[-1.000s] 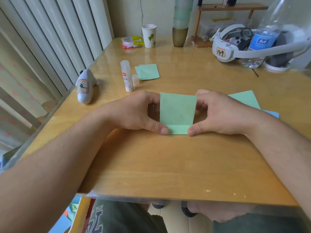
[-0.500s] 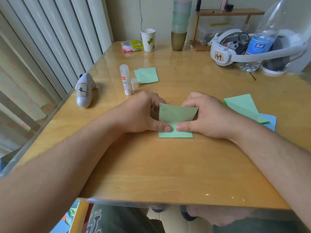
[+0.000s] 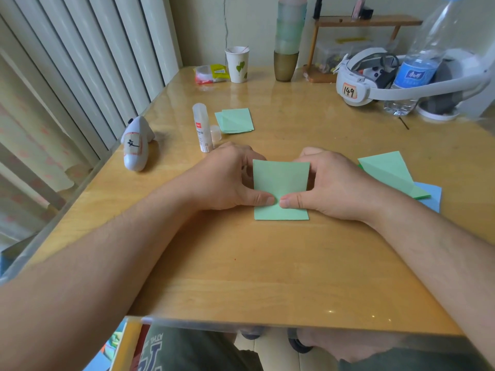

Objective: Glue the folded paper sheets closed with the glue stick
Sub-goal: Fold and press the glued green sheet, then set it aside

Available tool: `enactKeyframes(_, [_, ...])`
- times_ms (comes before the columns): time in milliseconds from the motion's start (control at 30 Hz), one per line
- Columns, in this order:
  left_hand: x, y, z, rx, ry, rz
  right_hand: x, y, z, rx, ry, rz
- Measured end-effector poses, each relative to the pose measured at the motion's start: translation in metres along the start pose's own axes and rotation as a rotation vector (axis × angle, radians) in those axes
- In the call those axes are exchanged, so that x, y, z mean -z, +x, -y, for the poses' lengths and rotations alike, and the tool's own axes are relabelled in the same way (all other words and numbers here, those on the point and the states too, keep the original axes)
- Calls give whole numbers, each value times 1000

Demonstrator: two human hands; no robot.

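Observation:
A folded green paper sheet (image 3: 281, 180) lies at the middle of the wooden table (image 3: 267, 263). My left hand (image 3: 227, 180) holds its left side and my right hand (image 3: 337, 186) its right side. Both thumbs press on the sheet's lower middle, tips almost touching, and the fingers curl behind its upper flap. The glue stick (image 3: 202, 128) stands upright and uncapped behind my left hand, its clear cap (image 3: 215, 133) beside it. More folded green sheets (image 3: 235, 120) lie behind the cap. Another green pile (image 3: 388, 172) rests on a blue sheet (image 3: 431, 196) at the right.
A white figurine (image 3: 136, 145) sits near the table's left edge by the vertical blinds. Along the back stand a paper cup (image 3: 237, 64), a tall tumbler (image 3: 286, 62), a white headset (image 3: 356, 84) and a water bottle (image 3: 417, 65).
My thumbs have slid from the sheet's lower corners to its middle. The upper flap has come down over the lower part, and the view has tilted slightly.

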State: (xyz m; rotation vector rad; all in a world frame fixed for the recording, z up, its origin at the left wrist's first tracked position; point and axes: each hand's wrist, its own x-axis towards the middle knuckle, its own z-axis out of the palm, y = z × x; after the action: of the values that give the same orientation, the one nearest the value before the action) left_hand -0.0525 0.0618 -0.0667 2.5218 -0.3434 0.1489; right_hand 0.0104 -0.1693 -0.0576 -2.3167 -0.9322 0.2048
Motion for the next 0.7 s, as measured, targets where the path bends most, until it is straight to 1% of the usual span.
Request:
enactKeyframes(100, [-1, 1, -4, -10, -33, -22, -2, 1, 4, 18, -14, -19])
enactKeyframes(333, [-2, 0, -3, 8, -66, -11, -2, -1, 5, 12, -21, -11])
enactKeyframes(500, [4, -2, 2, 12, -31, 0, 2, -2, 0, -27, -5, -15])
enactKeyframes(700, [11, -7, 9, 63, -30, 4, 8, -4, -5, -47, 25, -29])
